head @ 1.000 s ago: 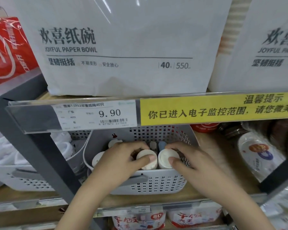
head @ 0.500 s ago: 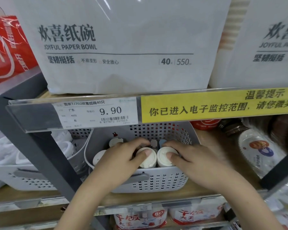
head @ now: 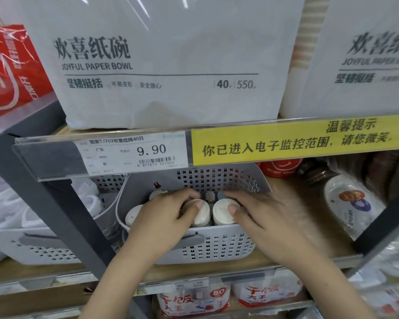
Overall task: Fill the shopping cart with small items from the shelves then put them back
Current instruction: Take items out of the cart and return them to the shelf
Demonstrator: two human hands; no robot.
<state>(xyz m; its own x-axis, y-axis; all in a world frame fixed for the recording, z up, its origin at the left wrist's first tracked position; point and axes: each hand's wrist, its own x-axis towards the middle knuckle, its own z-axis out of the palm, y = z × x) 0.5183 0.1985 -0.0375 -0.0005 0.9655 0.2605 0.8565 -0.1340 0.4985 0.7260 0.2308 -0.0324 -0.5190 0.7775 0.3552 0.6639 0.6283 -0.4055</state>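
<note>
A grey perforated plastic basket [head: 217, 247] stands on the wooden middle shelf and holds several small white-capped bottles. My left hand [head: 164, 217] is wrapped around one white-capped bottle [head: 202, 216], thumb on its cap. My right hand [head: 265, 217] grips the neighbouring white-capped bottle [head: 221, 211], thumb pressed on its lid. Both bottles stand upright inside the basket, side by side. Two more caps [head: 133, 217] show to the left of my left hand. No shopping cart is in view.
Large white paper-bowl packs [head: 161, 61] fill the shelf above, behind a price rail [head: 134, 155] and a yellow notice strip [head: 297, 141]. A second basket [head: 32, 245] sits left, a grey upright post [head: 55, 215] crosses in front, and packed plates [head: 350, 203] lie right.
Both hands have stayed on the two bottles and sunk slightly deeper into the basket. The view has shifted a little.
</note>
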